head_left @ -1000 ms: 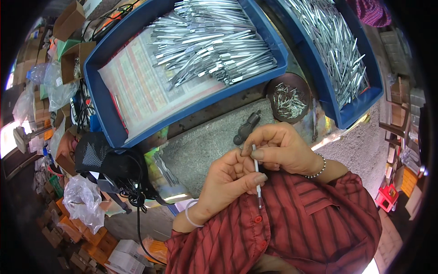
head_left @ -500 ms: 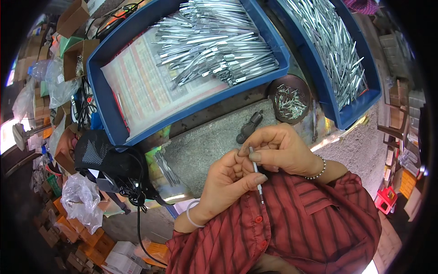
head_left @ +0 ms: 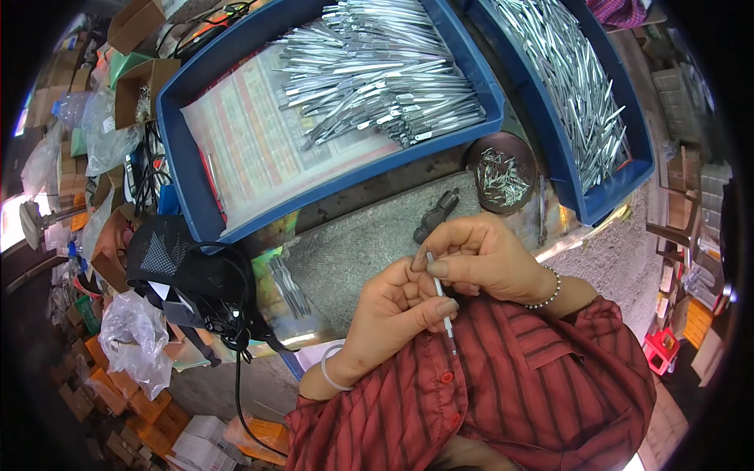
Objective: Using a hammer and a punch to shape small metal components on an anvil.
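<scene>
My left hand (head_left: 397,306) and my right hand (head_left: 488,259) are close together in front of my chest, both closed on one slim silver metal strip (head_left: 450,333). The strip slants, its lower end pointing toward my shirt. My left thumb lies across its middle, while my right thumb and fingers pinch the upper end. Fingers hide part of it. Just beyond my right hand, a dark metal tool (head_left: 437,216) of unclear kind lies on a grey work slab (head_left: 353,243). A round dark bowl (head_left: 474,161) holds many small silver pieces.
A large blue tray (head_left: 174,169) holds a heap of metal strips (head_left: 393,78) on printed paper. Another blue tray (head_left: 580,206) at the right is full of similar strips. A few strips (head_left: 289,286) lie beside a black bag (head_left: 169,259) with cables. Boxes and plastic bags crowd the left.
The view has shifted very slightly. My hands keep nearly the same grip on the metal strip.
</scene>
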Demonstrator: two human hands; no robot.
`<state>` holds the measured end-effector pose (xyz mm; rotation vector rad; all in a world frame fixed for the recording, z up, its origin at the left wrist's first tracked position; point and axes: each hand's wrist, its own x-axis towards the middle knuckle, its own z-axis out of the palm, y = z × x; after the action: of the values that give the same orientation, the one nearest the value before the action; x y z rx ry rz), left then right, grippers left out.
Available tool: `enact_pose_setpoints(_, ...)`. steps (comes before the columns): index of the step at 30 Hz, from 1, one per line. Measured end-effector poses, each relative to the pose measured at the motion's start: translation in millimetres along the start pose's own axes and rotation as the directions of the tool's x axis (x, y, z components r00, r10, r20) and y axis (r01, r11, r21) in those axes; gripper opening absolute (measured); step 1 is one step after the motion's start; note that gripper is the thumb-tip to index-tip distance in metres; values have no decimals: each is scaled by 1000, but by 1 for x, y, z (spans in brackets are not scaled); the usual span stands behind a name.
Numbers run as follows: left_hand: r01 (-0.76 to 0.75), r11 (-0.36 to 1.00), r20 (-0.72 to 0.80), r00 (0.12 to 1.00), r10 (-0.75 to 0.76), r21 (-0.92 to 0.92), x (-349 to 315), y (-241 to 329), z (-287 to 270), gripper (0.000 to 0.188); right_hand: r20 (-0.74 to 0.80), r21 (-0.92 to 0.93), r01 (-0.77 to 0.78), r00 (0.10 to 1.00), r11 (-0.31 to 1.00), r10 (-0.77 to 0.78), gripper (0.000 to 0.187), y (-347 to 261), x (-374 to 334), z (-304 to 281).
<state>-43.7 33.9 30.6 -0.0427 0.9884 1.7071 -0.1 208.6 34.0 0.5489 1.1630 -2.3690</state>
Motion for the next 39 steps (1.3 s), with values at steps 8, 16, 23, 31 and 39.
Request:
enact_pose_setpoints(8,23,1000,-2,1000,-23,17,-1,1,1,27,9,-13,18,1000,1000,-18,13,1,0,1)
enact_pose_setpoints(16,7,999,23,1000,-8,35,-3,-1,-1,26,21,-59,39,999,997,-38,13,0,-1,2)
enact_pose_setpoints(23,51,996,61,997,-56,73,-5,1,-5,22,41,-65,51,998,997,-48,13,4,3,1)
enact_pose_setpoints(31,110,993,88,990,-114,44,-6,3,-10,19,-1,-108,28,1000,994,-29,15,1,6,7)
enact_pose_setpoints(39,135,989,82,987,-139,54,-8,6,-9,15,-15,-110,21,1000,994,-23,15,2,6,8)
